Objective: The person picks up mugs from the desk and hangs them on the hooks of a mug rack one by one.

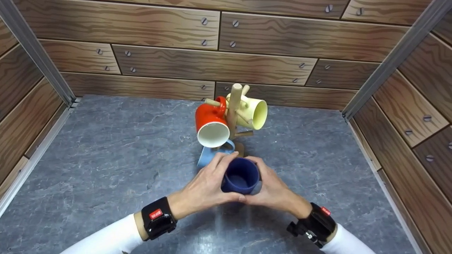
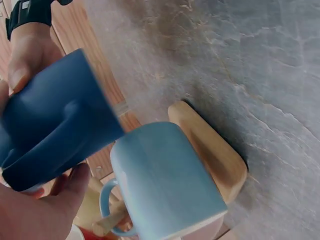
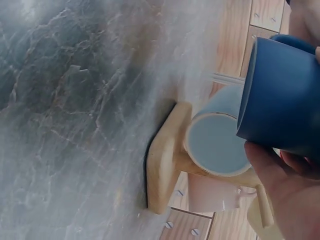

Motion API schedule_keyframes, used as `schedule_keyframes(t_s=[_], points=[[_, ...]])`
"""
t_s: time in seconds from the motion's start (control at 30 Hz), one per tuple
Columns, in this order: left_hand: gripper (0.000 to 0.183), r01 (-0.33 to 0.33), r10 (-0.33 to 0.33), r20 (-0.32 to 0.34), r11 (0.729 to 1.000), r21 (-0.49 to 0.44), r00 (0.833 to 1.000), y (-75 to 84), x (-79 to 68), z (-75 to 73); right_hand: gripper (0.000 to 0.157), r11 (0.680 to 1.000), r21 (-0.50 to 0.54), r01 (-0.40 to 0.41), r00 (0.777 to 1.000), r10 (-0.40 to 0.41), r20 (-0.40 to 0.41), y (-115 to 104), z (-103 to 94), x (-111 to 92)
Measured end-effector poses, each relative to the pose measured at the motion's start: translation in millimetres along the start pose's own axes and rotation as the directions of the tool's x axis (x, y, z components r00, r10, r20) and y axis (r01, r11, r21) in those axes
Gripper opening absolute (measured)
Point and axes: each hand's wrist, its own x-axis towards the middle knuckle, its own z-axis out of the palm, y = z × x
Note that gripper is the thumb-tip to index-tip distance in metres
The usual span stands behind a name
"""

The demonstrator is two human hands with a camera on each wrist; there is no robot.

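A dark blue mug (image 1: 242, 174) is held between both hands, its open mouth facing up toward the head camera. My left hand (image 1: 204, 183) grips it from the left, and my right hand (image 1: 275, 185) from the right, with the thumbs meeting at the near side. In the left wrist view the mug's handle (image 2: 65, 135) faces the left palm. Just beyond stands a wooden mug tree (image 1: 233, 113). On its pegs hang a red mug (image 1: 212, 120), a yellow mug (image 1: 257, 113) and a light blue mug (image 2: 165, 180), the last low and partly hidden by the left hand in the head view.
The tree's wooden base (image 3: 167, 160) rests on a grey marbled tabletop (image 1: 123, 151). A pale pink mug (image 3: 210, 192) shows behind the light blue one in the right wrist view. Wood-patterned walls (image 1: 169, 60) enclose the back and sides. Right of the tree's post, a lower peg (image 1: 245, 133) is bare.
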Motion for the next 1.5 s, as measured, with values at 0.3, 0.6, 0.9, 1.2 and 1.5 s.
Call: schedule_keyframes(t_s=[0.3, 0.6, 0.9, 1.2, 1.5], points=[[0.061, -0.21, 0.23, -0.216, 0.971, 0.11, 0.949, -8.0, -2.2, -13.1, 0.088, 0.97, 0.242, -0.032, 0.992, 0.06, -0.111, -2.6, -14.2, 0.5], [0.037, -0.281, 0.27, -0.318, 0.96, 0.013, 0.909, -5.6, 6.3, -24.0, 0.09, 0.934, 0.358, 0.005, 0.979, 0.068, -0.191, -12.6, -26.3, 1.1], [0.024, -0.338, 0.319, -0.406, 0.941, 0.026, 0.857, -1.4, 19.5, -31.8, 0.084, 0.91, 0.412, 0.043, 0.961, 0.076, -0.267, -13.7, -35.5, 8.2], [0.036, -0.402, 0.441, -0.425, 0.897, 0.183, 0.791, 3.2, 33.6, -37.7, 0.082, 0.895, 0.443, 0.06, 0.94, 0.099, -0.327, -15.7, -38.3, 15.8], [0.039, -0.399, 0.459, -0.409, 0.888, 0.228, 0.789, 3.6, 41.2, -34.4, 0.08, 0.859, 0.511, 0.023, 0.91, 0.194, -0.367, -14.4, -38.1, 21.8]])
